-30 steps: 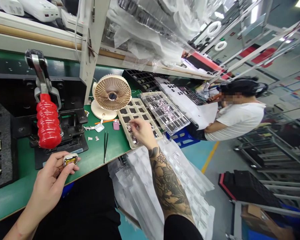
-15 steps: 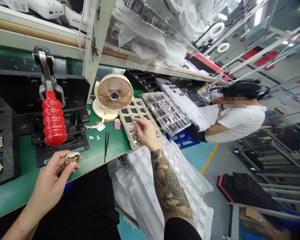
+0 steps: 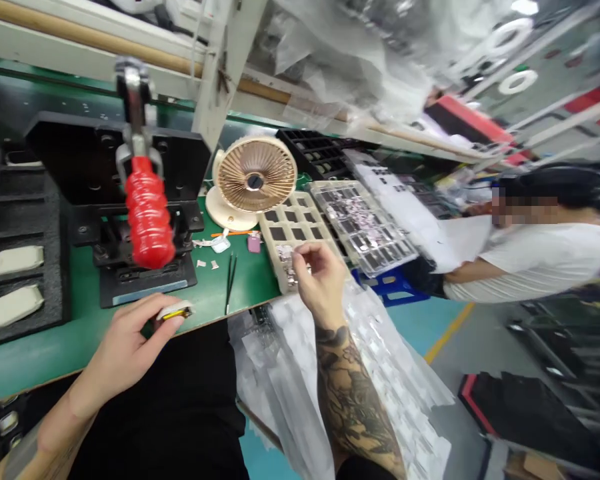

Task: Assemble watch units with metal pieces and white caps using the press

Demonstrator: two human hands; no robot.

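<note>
My left hand [image 3: 133, 343] pinches a small watch case [image 3: 176, 311] between thumb and fingers, just off the bench's front edge. The case is tilted nearly edge-on, with a yellow part showing inside. My right hand [image 3: 324, 283] hovers at the near end of a beige compartment tray [image 3: 276, 244], thumb and index finger pressed together. Whatever is between those fingertips is too small or blurred to make out. Small shiny parts [image 3: 285, 253] lie in the tray's near compartments. Black tweezers [image 3: 231, 287] rest on the green bench between my hands.
A press with a red handle [image 3: 150, 220] stands behind my left hand. Farther back is a beige fan [image 3: 255, 181]. A clear tray [image 3: 411, 256] of small parts lies to the right, near a co-worker [image 3: 535, 257]. A dark foam tray [image 3: 55, 293] sits at left.
My right hand has lifted back from the tray's compartments, fingertips now pinched together. The watch case in my left hand has turned from face-up to edge-on. The whole view has shifted left.
</note>
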